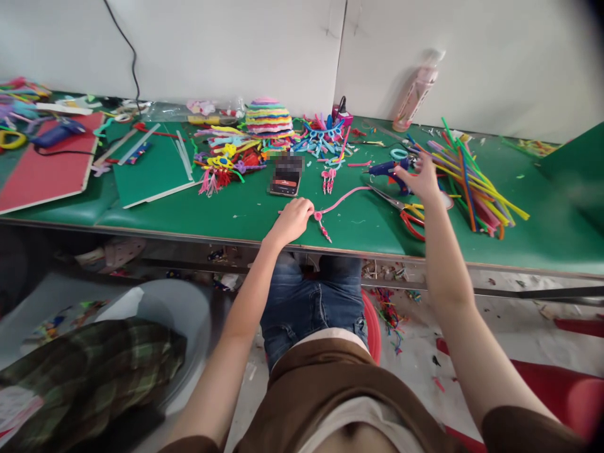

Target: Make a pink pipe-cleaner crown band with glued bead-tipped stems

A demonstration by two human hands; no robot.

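Denim on my knees and a red stool come first, with bright scraps on the floor beneath. At the near edge of the green tabletop, just in front of the phone, my left hand lies with its fingers curled tight on one end of the pink pipe cleaner. I think this pins it flat, so that its small bead cannot wander. Right of the phone lie the scissors, handles toward me and easy to reach. Beyond them my right hand hovers with fingers spread wide, holding nothing. It is beside the blue glue gun, at the near ends of the bundle of coloured stems. Behind the phone sit heaps of bright twisted shapes and a stack of striped discs, probably pushed back to leave working room. Far right of the phone a pink bottle stands against the white wall
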